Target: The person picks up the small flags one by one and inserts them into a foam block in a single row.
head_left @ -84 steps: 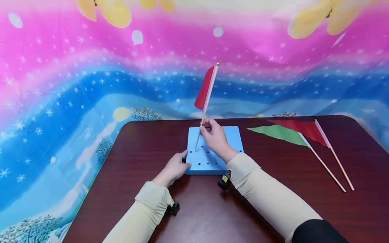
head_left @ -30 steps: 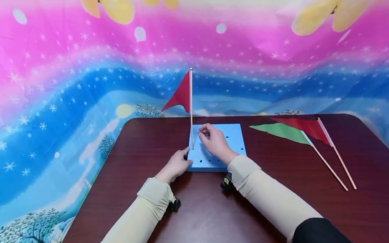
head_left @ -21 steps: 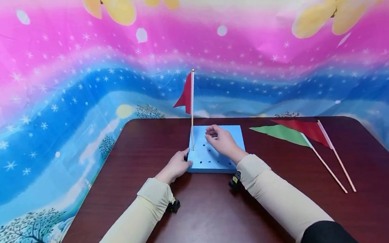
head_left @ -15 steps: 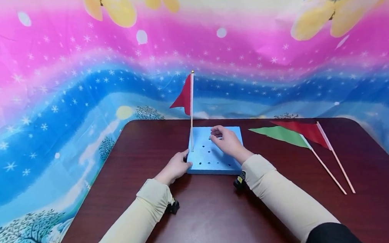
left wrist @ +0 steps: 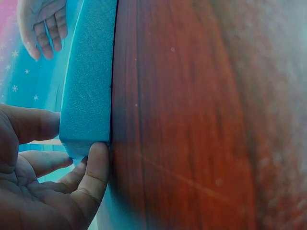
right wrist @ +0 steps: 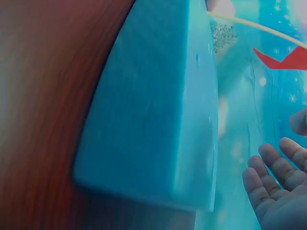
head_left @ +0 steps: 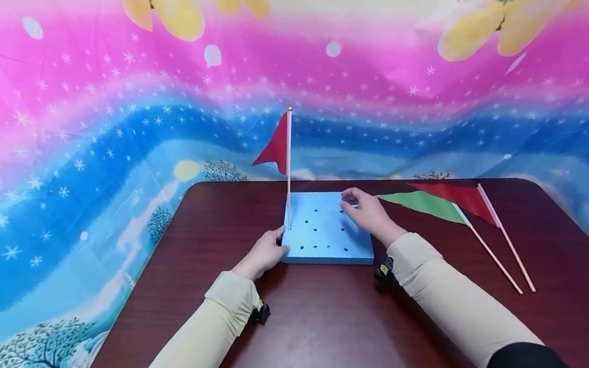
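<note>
In the head view, a blue block (head_left: 328, 236) with small dark holes in its top lies on the table (head_left: 307, 329), and an upright red flag (head_left: 278, 147) stands in it near the left edge, its top leaning very slightly to the right. The left hand (head_left: 260, 256) grips that edge close to the flag's foot, while the right hand (head_left: 369, 212) hangs over the opposite edge with nothing in its grasp, its fingers loosely bent. Right of the block, a green flag (head_left: 425, 205) and a second red flag (head_left: 464, 195) lie on the table, their cloths overlapping and their bare stick ends pointing towards the person. Each flag looks light, with a thin, stiff stick that would probably bend or snap if forced sideways, and limp cloth that gives no firm hold; the bare wood just below the cloth seems the best place to pinch one. In the left wrist view, the left hand's thumb and fingers take the block by its end, and the right hand's relaxed fingers show beyond. The block appears rigid, perhaps foam and so light, which makes a steadying grip on its sides sensible. In the right wrist view, the right hand is free of the block's blurred side, its fingers parted; the pale blur at the top may be left fingertips, though it is too smeared to tell.
</note>
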The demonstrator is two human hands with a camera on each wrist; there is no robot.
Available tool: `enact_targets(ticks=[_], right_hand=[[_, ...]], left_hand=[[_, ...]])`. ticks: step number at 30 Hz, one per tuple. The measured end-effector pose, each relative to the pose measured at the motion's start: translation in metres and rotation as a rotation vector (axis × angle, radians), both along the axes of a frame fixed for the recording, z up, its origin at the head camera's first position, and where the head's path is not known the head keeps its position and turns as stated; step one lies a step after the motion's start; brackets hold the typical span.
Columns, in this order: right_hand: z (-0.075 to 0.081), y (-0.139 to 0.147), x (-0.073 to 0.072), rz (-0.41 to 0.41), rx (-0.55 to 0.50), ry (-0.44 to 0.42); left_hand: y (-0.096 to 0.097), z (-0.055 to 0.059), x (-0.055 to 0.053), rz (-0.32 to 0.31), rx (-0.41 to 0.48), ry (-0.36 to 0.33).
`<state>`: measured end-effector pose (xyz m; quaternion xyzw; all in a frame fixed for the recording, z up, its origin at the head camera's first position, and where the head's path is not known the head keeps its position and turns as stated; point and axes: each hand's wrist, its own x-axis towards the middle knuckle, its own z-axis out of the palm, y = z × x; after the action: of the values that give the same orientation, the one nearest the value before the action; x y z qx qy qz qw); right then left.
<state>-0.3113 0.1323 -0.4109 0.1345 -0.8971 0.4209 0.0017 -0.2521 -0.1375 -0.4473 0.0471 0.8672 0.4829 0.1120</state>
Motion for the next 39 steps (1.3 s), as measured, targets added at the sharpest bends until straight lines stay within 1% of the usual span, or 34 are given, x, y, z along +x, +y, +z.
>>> enact_targets(ticks=[6,12,15,21,27,30,35,39], right_hand=[[-0.008,0.020,0.001,-0.022,0.018,-0.002],[-0.014,0.038,0.003,-0.043,0.036,-0.011],[-0.014,0.045,0.002,-0.051,0.052,-0.011],[-0.009,0.060,0.000,-0.060,0.092,0.031],[-0.010,0.080,0.003,-0.054,0.121,-0.001],[-0.009,0.091,0.005,-0.058,0.118,0.000],[-0.008,0.105,0.007,-0.080,0.109,-0.007],[-0.010,0.120,0.009,-0.097,0.126,-0.015]], left_hand=[[0.002,-0.005,0.003,0.003,-0.001,-0.005],[0.002,-0.008,0.003,-0.003,-0.007,-0.015],[0.001,-0.007,0.003,-0.001,-0.002,-0.020],[0.000,-0.001,0.000,0.005,0.006,0.002],[-0.001,-0.001,0.000,0.016,0.000,-0.007],[-0.001,-0.001,0.001,0.022,0.003,-0.010],[0.000,0.002,0.000,0.026,0.017,-0.001],[0.000,0.002,0.001,0.022,0.009,-0.008]])
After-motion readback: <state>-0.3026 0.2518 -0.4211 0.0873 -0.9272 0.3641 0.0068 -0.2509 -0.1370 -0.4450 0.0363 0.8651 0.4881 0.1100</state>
